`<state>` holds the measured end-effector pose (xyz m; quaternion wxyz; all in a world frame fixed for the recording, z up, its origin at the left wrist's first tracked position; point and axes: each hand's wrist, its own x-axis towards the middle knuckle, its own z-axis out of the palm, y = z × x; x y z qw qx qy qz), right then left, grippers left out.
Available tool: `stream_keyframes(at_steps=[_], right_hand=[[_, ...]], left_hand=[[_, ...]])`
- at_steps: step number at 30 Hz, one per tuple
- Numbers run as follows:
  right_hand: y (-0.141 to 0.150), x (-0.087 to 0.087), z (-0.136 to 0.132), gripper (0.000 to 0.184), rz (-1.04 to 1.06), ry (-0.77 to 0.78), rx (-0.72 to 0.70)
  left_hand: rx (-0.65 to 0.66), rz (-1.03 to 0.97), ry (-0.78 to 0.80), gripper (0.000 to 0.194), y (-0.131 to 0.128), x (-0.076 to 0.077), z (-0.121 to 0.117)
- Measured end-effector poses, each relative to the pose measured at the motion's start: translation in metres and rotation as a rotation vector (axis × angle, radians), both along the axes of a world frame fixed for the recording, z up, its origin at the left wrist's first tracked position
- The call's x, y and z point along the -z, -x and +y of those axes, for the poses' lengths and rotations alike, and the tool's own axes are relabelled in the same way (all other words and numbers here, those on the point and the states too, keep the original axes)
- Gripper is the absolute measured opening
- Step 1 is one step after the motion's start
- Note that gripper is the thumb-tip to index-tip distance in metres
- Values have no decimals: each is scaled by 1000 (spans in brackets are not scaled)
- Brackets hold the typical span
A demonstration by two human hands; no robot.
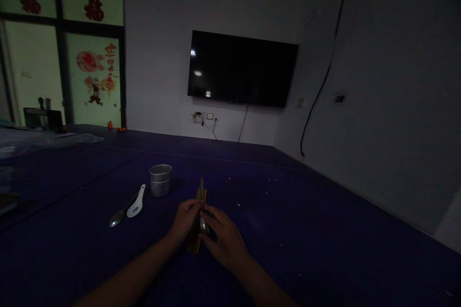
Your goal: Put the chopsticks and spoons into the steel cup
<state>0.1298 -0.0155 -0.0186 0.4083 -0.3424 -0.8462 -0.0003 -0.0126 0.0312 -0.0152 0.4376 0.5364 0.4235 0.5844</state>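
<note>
My left hand [186, 220] is closed on a bundle of chopsticks [193, 243], at the table's near middle. My right hand [225, 236] pinches a metal spoon [204, 225]. Its bowl points towards me and its handle appears to run forward over the sticks. Both hands' fingertips meet there, and they hide the middle of the bundle and part of the spoon. To the left stands an upright metal cup [160, 182]. Beside it lie a white soup spoon [136, 207] and another metal spoon [117, 218], close together.
The dark blue table [288, 230] reaches to the walls. Crumpled clear plastic [50, 141] lies at the far left, near a dark holder [43, 117] with utensils. Small orange objects [115, 126] sit at the back. A black cable [321, 91] hangs down the right wall.
</note>
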Motion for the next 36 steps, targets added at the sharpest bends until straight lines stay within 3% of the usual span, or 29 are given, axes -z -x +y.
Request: stream_keyframes(at_steps=[7, 11, 19, 26, 30, 36], right_hand=[[1, 8, 9, 49, 126, 13, 73], [1, 9, 11, 42, 150, 46, 135], [1, 3, 9, 30, 102, 179, 138], [1, 1, 10, 31, 70, 256, 94], [-1, 5, 12, 23, 33, 280, 126], [-1, 15, 19, 27, 22, 275, 146]], left_hand=[[-58, 617, -402, 40, 8, -1, -1], [-12, 805, -501, 45, 9, 0, -2], [43, 901, -482, 46, 7, 5, -2], [14, 885, -443, 46, 7, 4, -4], [-51, 867, -410, 49, 8, 3, -3], [-88, 781, -357, 55, 10, 5, 2]])
